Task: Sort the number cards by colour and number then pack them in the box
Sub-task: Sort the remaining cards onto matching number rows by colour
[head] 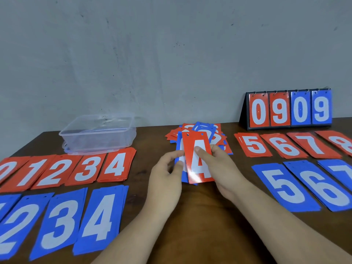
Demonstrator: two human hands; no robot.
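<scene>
At the table's centre my two hands hold a small stack of cards with a red 4 card (198,168) on top and blue cards under it. My left hand (167,174) pinches the stack's left edge. My right hand (221,168) grips the right side, thumb lying across the red 4. Behind them lies a loose unsorted pile of red and blue cards (207,133). A clear plastic box (99,134) stands at the back left. Sorted piles lie in rows: red 0 to 4 (116,165) and blue 2 to 4 (99,220) on the left, red 5 to 8 (255,145) and blue 5 to 7 (283,187) on the right.
A black flip scoreboard (289,109) showing 0 9 0 9 stands at the back right against the grey wall. The box's lid lies under it. The brown table (200,216) shows bare wood between my forearms.
</scene>
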